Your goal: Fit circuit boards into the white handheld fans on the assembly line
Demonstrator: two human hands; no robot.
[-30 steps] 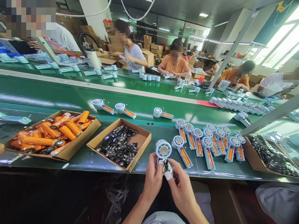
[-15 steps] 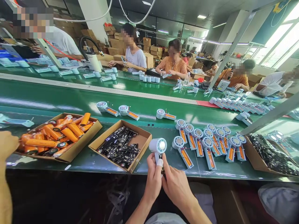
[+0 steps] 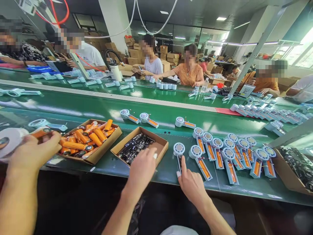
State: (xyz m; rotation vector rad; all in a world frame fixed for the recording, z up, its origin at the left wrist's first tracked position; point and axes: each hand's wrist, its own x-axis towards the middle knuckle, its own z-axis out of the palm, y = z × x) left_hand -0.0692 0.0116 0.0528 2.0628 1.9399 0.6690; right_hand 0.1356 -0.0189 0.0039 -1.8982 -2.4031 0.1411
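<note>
My right hand (image 3: 193,184) has its thumb and index finger at the handle of a light-blue handheld fan (image 3: 179,149), which lies on the bench edge with a dark circuit board in its handle. My left hand (image 3: 143,169) reaches over a cardboard box (image 3: 163,147) of black circuit boards (image 3: 129,150); its fingertips are mostly hidden behind the hand. A white cover shows on one fingertip. Several light-blue fans with orange battery cells (image 3: 204,168) lie to the right of my right hand.
A co-worker's hand (image 3: 36,148) holds an orange cell at the left, near a white roll (image 3: 12,142). A box of orange cells (image 3: 91,160) stands beside it. Another box of boards (image 3: 290,176) is at the right. Fans lie on the green belt (image 3: 161,112); people sit across.
The fan went from both hands down to the bench. My left hand let go and moved left over the board box. The view shifted left; the co-worker's hand now shows an orange cell.
</note>
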